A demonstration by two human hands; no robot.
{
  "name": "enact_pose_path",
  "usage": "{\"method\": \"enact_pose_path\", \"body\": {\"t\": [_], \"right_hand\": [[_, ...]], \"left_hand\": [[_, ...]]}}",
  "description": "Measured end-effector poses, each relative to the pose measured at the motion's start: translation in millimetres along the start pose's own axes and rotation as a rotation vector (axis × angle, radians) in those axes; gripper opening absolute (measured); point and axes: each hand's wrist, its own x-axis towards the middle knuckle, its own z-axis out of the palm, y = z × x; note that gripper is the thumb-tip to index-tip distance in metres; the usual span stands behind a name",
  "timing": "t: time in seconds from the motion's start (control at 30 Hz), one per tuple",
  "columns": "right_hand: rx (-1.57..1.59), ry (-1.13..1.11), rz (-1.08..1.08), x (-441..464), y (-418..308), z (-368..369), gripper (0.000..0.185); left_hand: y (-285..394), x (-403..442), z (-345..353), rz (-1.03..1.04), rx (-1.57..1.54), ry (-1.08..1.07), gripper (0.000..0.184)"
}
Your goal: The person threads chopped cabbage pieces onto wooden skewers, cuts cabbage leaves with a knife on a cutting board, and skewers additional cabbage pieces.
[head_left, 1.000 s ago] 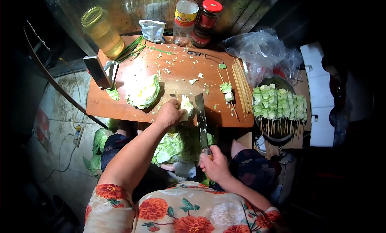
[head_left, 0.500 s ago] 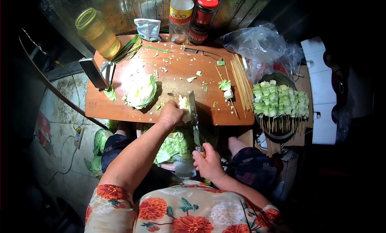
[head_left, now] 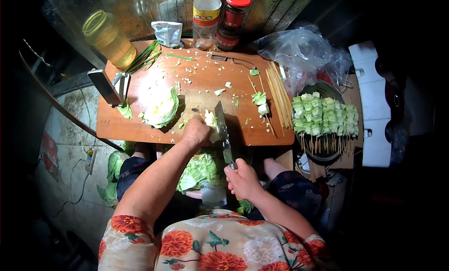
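Slicing looks to be the step in hand. In the middle of the frame, the left hand (head_left: 196, 131) has its fingers curled together against the near-left side of a pale, layered cabbage piece (head_left: 211, 121), steadying it on the brown wooden bench (head_left: 135, 129); the exact fingertip contact is hidden. The right hand (head_left: 244, 179), lower and right of centre, has its fingers wrapped round the handle of a long, broad steel knife (head_left: 223, 133). Its blade points up the frame, just beside the piece's right side; whether the edge is in the leaves cannot be told.

As a judgement, a further cut calls for the left fingertips tucked back from the edge, the piece held flat and the blade kept upright.

A larger pale green cabbage chunk (head_left: 161, 108) lies left of centre. At right are loose thin bamboo skewers (head_left: 279, 98) and, beyond them, rows of threaded green cabbage squares (head_left: 322, 115).
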Motion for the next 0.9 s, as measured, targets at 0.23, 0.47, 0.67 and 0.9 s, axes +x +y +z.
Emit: {"method": "enact_pose_path", "body": {"t": [0.23,0.47,0.67,0.9], "right_hand": [[-0.122,0.184,-0.16,52,35,34,0.034],[0.207,0.217,-0.095,37,25,18,0.022],[-0.173,0.278,-0.272,19,24,-7,0.027],[-0.363,0.18,-0.254,-5,8,-23,0.034]], "left_hand": [[0,-1,-1,0.025,0.015,0.002,0.026],[-31,37,-6,0.221,0.041,0.04,0.023],[10,-8,-20,0.573,0.379,0.105,0.038],[5,-4,-13,0.552,0.144,0.209,0.039]]}}
